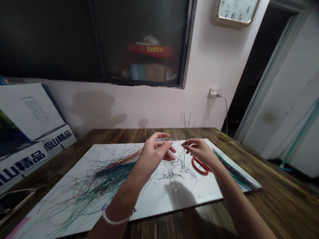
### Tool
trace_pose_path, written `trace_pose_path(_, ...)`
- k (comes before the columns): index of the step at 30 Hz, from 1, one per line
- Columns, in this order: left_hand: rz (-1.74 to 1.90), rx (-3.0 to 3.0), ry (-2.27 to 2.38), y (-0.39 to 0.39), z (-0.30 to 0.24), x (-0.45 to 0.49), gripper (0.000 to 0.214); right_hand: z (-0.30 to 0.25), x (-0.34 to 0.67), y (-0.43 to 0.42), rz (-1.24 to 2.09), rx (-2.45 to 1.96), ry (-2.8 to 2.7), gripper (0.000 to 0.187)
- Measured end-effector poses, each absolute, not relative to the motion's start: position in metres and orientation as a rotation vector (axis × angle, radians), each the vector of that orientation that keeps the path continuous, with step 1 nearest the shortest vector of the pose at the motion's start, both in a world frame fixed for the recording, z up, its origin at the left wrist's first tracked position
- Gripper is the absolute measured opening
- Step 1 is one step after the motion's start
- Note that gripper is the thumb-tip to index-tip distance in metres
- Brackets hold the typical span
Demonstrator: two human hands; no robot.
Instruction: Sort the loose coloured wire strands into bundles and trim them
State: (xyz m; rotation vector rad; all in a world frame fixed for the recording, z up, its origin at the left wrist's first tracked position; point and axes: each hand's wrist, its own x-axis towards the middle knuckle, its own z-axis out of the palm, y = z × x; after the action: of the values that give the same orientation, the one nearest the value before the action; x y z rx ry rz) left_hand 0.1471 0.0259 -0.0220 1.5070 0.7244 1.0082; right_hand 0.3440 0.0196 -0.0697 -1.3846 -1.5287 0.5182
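Note:
My left hand (156, 151) is raised over a white board (174, 196) and pinches a thin silvery curved strip (164, 139) between thumb and fingers. My right hand (199, 151) pinches a small bunch of thin dark green strands (186, 127) that stand upright above the fingers and hang below them. The two hands are close together, a few centimetres apart. Red-handled scissors (200, 167) lie on the board just under my right hand. Short cut bits of strand (174, 172) are scattered beneath both hands.
A spread of long green, blue and red strands (104, 179) covers the board's left half, another green bundle (234, 172) lies at its right edge. The board rests on a dark wooden table (274, 205). White printed boxes (27, 132) stand at left. A wall and dark window are behind.

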Motion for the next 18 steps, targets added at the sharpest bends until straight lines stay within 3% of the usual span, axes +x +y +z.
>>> trace_pose_path(9,1.034,1.523,0.769,0.021,-0.018,0.15,0.024,-0.076,0.348,0.028,0.56,-1.47,-1.534,0.02)
trace_pose_path(18,1.045,1.536,0.785,0.024,-0.02,0.152,0.022,-0.086,0.355,0.034,0.574,-1.561,-1.491,0.042)
